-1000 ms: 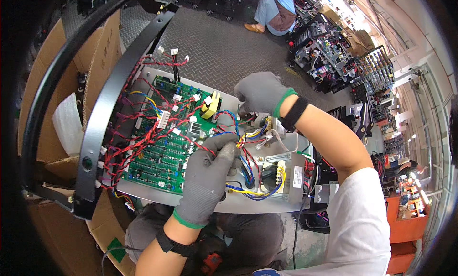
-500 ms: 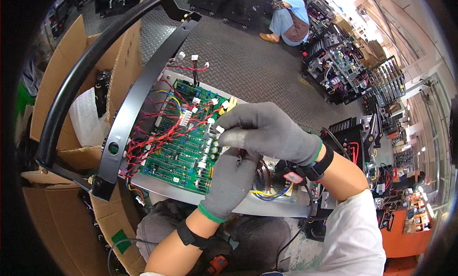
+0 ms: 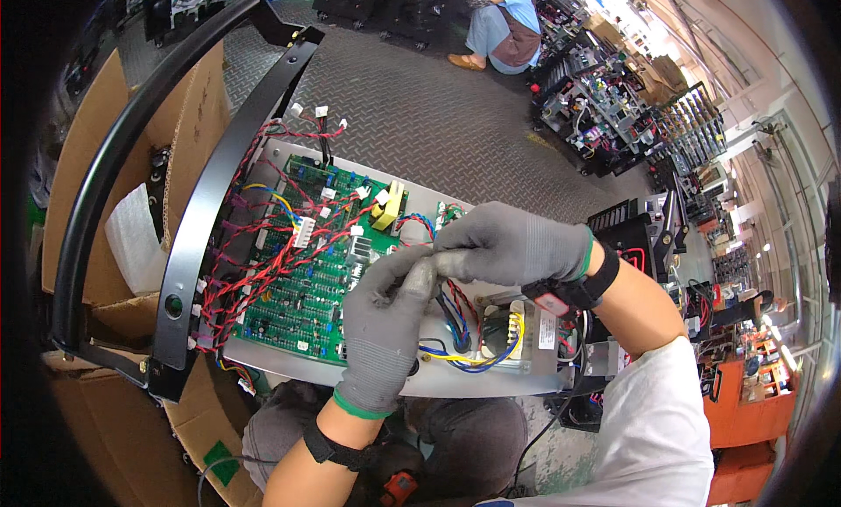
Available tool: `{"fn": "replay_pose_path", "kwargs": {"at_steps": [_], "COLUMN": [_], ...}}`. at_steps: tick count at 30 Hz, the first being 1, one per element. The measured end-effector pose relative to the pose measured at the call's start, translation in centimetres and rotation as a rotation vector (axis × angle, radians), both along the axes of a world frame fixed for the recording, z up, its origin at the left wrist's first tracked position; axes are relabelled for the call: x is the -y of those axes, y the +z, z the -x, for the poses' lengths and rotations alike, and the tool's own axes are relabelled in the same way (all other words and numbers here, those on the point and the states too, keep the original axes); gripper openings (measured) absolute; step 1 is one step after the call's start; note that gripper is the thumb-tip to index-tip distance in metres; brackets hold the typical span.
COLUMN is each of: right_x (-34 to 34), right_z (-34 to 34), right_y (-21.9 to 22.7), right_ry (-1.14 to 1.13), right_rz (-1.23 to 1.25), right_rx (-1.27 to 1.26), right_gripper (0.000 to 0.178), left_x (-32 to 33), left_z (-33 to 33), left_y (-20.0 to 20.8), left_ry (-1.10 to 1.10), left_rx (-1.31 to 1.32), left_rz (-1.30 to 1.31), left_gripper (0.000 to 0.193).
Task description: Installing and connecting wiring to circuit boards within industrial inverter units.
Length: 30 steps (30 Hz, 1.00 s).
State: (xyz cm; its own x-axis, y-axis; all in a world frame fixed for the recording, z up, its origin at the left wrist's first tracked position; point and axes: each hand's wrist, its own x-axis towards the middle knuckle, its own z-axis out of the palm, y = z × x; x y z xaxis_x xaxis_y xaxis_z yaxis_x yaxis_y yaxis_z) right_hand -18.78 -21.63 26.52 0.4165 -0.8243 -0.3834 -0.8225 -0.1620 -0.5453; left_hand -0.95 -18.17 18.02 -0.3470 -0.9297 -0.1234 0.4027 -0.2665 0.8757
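Observation:
My left hand (image 3: pixel 385 332) and my right hand (image 3: pixel 517 240), in grey gloves with green cuffs, meet fingertip to fingertip above a metal chassis (image 3: pixel 298 367). Both are closed in a pinch; whatever lies between the fingertips is hidden. Under and left of them is a green circuit board (image 3: pixel 289 310), crossed by a tangle of red and black wires (image 3: pixel 272 266) with white connectors. A yellow-wrapped transformer (image 3: pixel 391 205) sits on the board's far right. Right of my left hand, yellow and blue wires (image 3: pixel 477 362) loop around a part on the chassis.
A black tubular handle on a bracket (image 3: pixel 206 196) rises at the chassis's left end. Open cardboard boxes (image 3: pixel 114 419) stand beyond it. A seated person (image 3: pixel 504 34) is across the patterned metal floor (image 3: pixel 377 95). Electronic assemblies (image 3: pixel 604 113) line the right.
My hands have come off the board's right edge and met fingertip to fingertip; the left has turned thumb-up. The view has shifted, uncovering the transformer and more of the wires at right.

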Motion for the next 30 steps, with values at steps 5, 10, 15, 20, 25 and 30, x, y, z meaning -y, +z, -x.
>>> {"fn": "replay_pose_path", "kwargs": {"at_steps": [5, 10, 15, 20, 25, 30], "right_x": [-1.1, -1.5, -1.7, -1.3, 0.4, 1.9], "right_z": [-1.1, -1.7, -1.8, -2.3, -0.7, 1.5], "right_y": [-0.1, -0.3, -0.1, 0.0, -0.6, -2.5], "right_ry": [-0.263, -0.118, -0.055, -0.059, -0.092, -0.228], "right_rz": [0.035, 0.334, 0.452, 0.493, 0.641, 0.468], "right_rx": [0.063, 0.132, 0.011, 0.105, -0.063, -0.281], "right_gripper": [0.025, 0.019, 0.020, 0.019, 0.011, 0.012], "left_x": [0.2, 0.7, 1.1, 1.5, 1.5, 1.8], "left_z": [0.3, -0.2, -0.5, -1.3, -1.3, -1.6], "left_y": [0.3, 0.9, 1.2, 1.2, 1.4, 1.0], "left_ry": [0.023, 0.007, 0.020, -0.064, 0.001, 0.092], "left_rx": [-0.074, -0.113, -0.097, -0.214, -0.192, -0.127], "left_rz": [-0.244, -0.321, -0.351, -0.458, -0.377, -0.382], "left_gripper": [0.031, 0.031, 0.032, 0.036, 0.036, 0.035]}}
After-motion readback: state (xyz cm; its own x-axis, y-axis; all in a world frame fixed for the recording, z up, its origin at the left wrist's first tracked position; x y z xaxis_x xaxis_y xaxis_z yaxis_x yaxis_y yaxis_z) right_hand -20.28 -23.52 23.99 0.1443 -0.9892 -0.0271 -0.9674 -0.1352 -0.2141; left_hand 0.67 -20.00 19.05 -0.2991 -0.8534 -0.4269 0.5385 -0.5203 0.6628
